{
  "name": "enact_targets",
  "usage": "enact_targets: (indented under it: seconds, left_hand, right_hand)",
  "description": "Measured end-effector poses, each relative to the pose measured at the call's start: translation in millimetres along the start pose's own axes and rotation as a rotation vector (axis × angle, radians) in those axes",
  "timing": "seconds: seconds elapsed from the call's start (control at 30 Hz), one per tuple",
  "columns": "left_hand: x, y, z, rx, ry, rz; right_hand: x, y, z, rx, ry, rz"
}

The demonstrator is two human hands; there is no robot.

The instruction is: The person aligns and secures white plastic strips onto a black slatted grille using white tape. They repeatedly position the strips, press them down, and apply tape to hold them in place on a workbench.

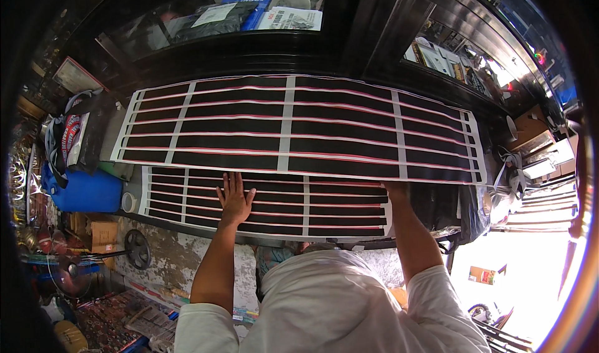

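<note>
Two long sheets printed with black panels, split by white and red lines, lie one behind the other. The larger sheet [343, 128] is farther from me, and its near edge overlaps the nearer sheet [281, 197]. My left hand [235, 198] rests flat on the nearer sheet, fingers spread and pointing away, tips close to the larger sheet's edge. On the right, my right hand [395, 188] reaches to the nearer sheet's right end. Its fingers go out of sight beneath the larger sheet's edge, so their pose is hidden.
Behind the sheets stands a dark glass-fronted cabinet [349, 47] with papers inside. A blue container [84, 189] and a white cup [128, 202] are at the left. Dark plastic wrapping [475, 209] hangs at the right end. A cardboard box [104, 236] sits lower left.
</note>
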State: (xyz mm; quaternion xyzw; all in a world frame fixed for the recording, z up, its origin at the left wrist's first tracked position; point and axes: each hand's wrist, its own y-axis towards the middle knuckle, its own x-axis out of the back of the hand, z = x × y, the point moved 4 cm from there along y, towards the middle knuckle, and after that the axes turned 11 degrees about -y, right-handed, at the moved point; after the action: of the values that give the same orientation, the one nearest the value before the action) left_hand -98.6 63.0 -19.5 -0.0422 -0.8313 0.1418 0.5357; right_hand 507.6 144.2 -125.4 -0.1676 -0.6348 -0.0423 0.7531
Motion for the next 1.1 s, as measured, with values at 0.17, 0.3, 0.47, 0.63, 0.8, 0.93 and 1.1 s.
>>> enact_targets:
  seconds: [0.17,0.3,0.47,0.63,0.8,0.93,1.1]
  left_hand:
    - [-2,5,-7,-0.002,-0.017,0.022]
    - [-2,1,2,0.005,-0.013,0.002]
    - [0,-1,4,-0.003,0.000,-0.022]
    - [-1,2,-10,-0.001,0.023,-0.016]
    - [-1,-4,6,-0.029,0.014,-0.075]
    - [-5,0,2,-0.022,0.016,-0.067]
    - [-11,-7,0,0.002,0.056,-0.113]
  right_hand:
    - [22,-18,-6,0.051,-0.020,-0.127]
    - [44,-32,17,-0.128,-0.121,0.136]
    - [53,-38,31,-0.075,-0.187,0.118]
    - [51,-51,15,-0.027,-0.290,-0.128]
    - [83,-84,61,-0.146,-0.137,-0.074]
    - [75,-80,44,-0.037,-0.040,-0.184]
    - [70,-76,35,0.009,-0.191,-0.209]
